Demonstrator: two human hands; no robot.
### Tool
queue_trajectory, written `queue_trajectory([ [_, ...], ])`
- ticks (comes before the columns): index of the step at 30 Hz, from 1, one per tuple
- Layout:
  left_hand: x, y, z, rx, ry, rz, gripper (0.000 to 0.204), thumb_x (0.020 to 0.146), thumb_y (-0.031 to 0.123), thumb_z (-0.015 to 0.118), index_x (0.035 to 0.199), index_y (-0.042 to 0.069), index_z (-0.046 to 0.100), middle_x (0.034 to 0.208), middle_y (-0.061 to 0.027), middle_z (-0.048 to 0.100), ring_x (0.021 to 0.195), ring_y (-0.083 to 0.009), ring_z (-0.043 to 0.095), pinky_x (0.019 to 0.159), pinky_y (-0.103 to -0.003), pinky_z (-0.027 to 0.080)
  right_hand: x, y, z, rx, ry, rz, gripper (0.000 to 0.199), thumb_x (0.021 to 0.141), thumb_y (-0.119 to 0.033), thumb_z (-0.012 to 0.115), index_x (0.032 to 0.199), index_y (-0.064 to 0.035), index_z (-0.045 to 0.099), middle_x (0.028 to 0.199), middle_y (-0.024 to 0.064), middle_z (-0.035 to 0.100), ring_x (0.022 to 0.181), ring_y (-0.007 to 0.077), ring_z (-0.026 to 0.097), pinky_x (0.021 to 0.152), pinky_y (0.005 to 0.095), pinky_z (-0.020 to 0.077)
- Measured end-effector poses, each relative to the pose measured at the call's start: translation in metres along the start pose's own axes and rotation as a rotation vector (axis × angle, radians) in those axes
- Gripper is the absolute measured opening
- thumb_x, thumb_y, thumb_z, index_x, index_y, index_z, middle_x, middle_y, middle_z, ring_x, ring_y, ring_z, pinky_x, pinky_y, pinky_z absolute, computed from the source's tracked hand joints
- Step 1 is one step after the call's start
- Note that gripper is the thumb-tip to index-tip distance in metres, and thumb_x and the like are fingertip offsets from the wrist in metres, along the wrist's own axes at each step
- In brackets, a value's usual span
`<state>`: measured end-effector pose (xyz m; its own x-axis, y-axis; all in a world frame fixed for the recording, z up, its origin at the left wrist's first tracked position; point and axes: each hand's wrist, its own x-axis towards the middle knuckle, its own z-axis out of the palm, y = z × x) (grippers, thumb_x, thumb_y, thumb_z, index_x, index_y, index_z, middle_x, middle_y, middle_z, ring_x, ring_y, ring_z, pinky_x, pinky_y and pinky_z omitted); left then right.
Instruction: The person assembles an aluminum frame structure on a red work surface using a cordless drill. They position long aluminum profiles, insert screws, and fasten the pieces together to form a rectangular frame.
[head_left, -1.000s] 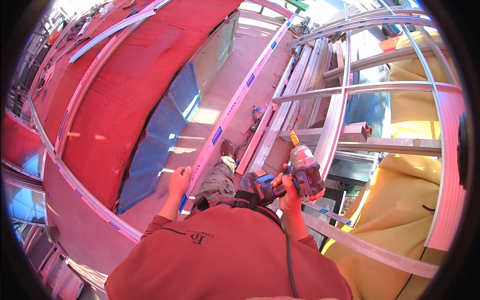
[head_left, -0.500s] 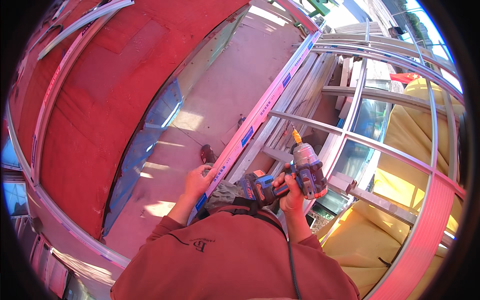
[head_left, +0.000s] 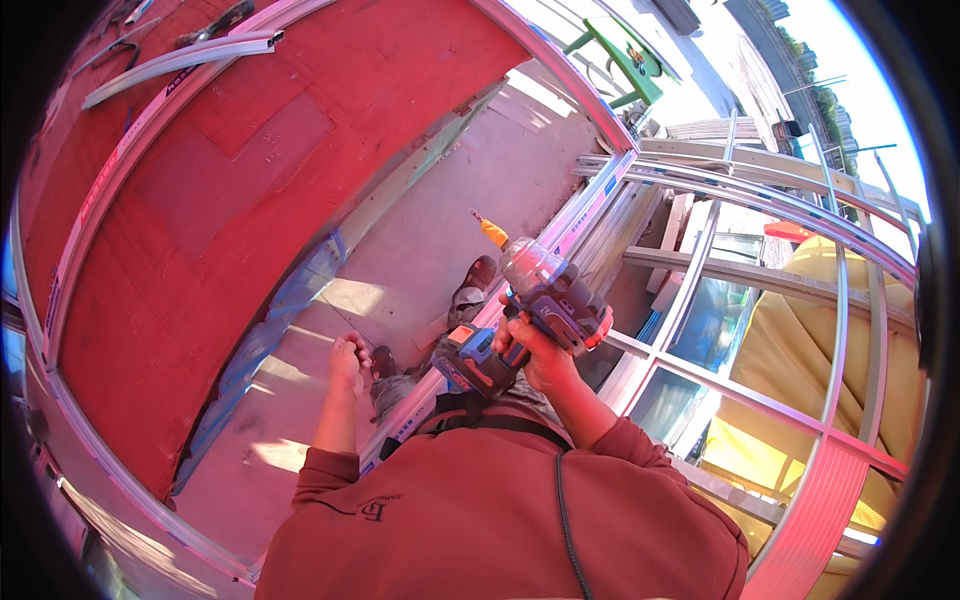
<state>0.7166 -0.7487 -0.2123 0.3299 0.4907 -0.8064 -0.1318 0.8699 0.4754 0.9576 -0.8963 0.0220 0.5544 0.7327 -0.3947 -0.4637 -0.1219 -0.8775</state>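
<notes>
My right hand (head_left: 540, 352) grips the handle of a cordless impact driver (head_left: 535, 300), a dark tool with a blue battery base and an orange bit holder at its tip. The tool points up and away over a long metal framing track (head_left: 585, 215) that runs along the floor. My left hand (head_left: 348, 362) hangs free to the left with its fingers curled closed and nothing in it. It is just apart from the track's near end. My shoes (head_left: 470, 290) show on the floor beside the track.
A large red panel (head_left: 230, 190) edged with metal track curves along the left. Metal stud framing (head_left: 760, 290) stands at the right, with yellow sheeting (head_left: 800, 340) behind it. Loose metal channel pieces (head_left: 180, 62) lie on the red panel at top left.
My left hand has let go of the metal track and drawn back. My right hand has lifted the driver and my view has swung toward the track's far end.
</notes>
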Motion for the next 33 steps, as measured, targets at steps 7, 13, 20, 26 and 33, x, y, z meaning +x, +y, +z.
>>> queue_trajectory([
  [7, 0.053, 0.037, 0.129, -0.080, -0.046, 0.172, 0.021, 0.103, 0.016, 0.051, 0.123, 0.008, 0.051, 0.106, -0.0095, 0.066, 0.080, -0.0130, 0.063, 0.066, -0.024, 0.052, 0.168, -0.050, -0.063, -0.071, -0.381, 0.117, 0.048, 0.088, -0.021, 0.070, 0.127, 0.0005, 0.051, 0.082, 0.0072, 0.060, 0.077, 0.0172, 0.060, 0.075, 0.0332, 0.0468],
  [13, 0.107, 0.063, 0.249, 0.180, 0.089, 0.251, 0.030, 0.098, 0.030, 0.065, 0.108, 0.002, 0.063, 0.087, -0.0087, 0.070, 0.065, -0.0115, 0.062, 0.055, -0.025, 0.050, 0.286, -0.097, -0.132, -0.171, -0.583, 0.218, 0.050, 0.091, -0.022, 0.068, 0.131, -0.0001, 0.049, 0.084, 0.0042, 0.060, 0.079, 0.0146, 0.058, 0.077, 0.0329, 0.0468],
  [20, 0.196, 0.199, 0.396, 0.908, 0.449, 0.809, 0.041, 0.089, 0.044, 0.070, 0.085, 0.003, 0.069, 0.073, -0.0097, 0.066, 0.063, -0.0172, 0.059, 0.061, -0.034, 0.048, 0.373, -0.142, -0.181, -0.121, -0.446, 0.263, 0.044, 0.090, -0.018, 0.068, 0.127, -0.0010, 0.051, 0.080, 0.0060, 0.057, 0.071, 0.0178, 0.055, 0.072, 0.0348, 0.0475],
  [26, 0.288, 0.277, 0.442, 1.240, 0.586, 1.173, 0.019, 0.079, 0.026, 0.078, 0.084, 0.009, 0.071, 0.090, -0.0063, 0.065, 0.098, -0.0252, 0.060, 0.086, -0.037, 0.048, 0.475, -0.177, -0.143, -0.132, -0.361, -0.004, 0.039, 0.091, -0.010, 0.065, 0.127, -0.0007, 0.051, 0.080, 0.0063, 0.057, 0.072, 0.0157, 0.055, 0.071, 0.0341, 0.0480],
  [33, 0.306, 0.271, 0.445, 1.259, 0.738, 1.421, 0.014, 0.081, 0.024, 0.077, 0.086, 0.012, 0.071, 0.122, -0.0053, 0.061, 0.124, -0.0277, 0.050, 0.103, -0.044, 0.037, 0.596, -0.189, -0.059, -0.403, -0.298, -0.462, 0.036, 0.095, -0.016, 0.061, 0.128, -0.0019, 0.056, 0.084, 0.0005, 0.059, 0.075, 0.0095, 0.057, 0.067, 0.0258, 0.0461],
])
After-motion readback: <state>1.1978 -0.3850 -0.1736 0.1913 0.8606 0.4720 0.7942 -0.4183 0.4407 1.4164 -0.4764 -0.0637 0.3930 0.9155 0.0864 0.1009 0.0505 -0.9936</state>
